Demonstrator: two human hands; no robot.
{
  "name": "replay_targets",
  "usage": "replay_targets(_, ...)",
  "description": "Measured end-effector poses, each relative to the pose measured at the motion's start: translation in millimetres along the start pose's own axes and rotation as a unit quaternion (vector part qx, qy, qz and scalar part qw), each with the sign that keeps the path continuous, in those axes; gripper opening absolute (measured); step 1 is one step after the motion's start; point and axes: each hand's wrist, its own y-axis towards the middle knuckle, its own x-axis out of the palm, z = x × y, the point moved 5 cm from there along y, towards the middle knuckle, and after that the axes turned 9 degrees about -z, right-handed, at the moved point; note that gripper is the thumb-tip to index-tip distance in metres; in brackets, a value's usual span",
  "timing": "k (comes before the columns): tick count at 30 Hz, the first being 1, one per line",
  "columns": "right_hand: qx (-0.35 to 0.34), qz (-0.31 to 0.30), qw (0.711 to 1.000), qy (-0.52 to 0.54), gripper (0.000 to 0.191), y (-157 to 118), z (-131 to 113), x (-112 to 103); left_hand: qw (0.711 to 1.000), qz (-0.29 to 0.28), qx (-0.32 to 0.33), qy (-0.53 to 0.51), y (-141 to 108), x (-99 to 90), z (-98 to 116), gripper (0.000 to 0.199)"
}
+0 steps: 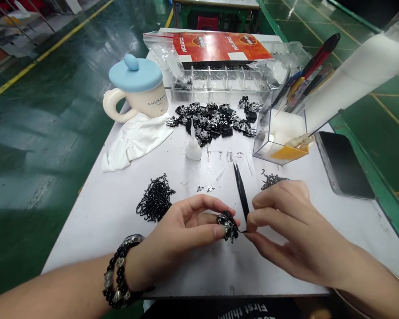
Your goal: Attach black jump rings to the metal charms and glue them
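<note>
Within right hand (295, 235), black tweezers (241, 193)

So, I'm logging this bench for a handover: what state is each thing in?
Left hand, pinching a cluster of small black metal parts.
Right hand, holding black tweezers in its fingers.
Mug, upright, blue lid on.
White squeeze bottle, upright.
White cloth, crumpled.
Clear compartment tray, holding black parts.
Phone, lying flat, dark.
</note>
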Motion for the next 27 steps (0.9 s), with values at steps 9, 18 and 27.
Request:
replay_targets(9,-0.016,-0.013,0.999,0.049,0.009,-0.9,-4.1,0.3,1.000,-0.021,-0.019,0.007,1.4,5.4,-2.2,0.024)
replay_targets(18,-0.010,-0.048,0.998,0.040,0.007,1.5,-6.8,3.7,0.999,-0.010,-0.043,0.017,3.6,4.5,-6.7,0.022)
replay_targets(27,0.033,0.013,0.986,0.165,0.006,-1.2,-4.6,5.6,1.000,-0.007,-0.019,-0.001,2.8,4.1,-1.4,0.024)
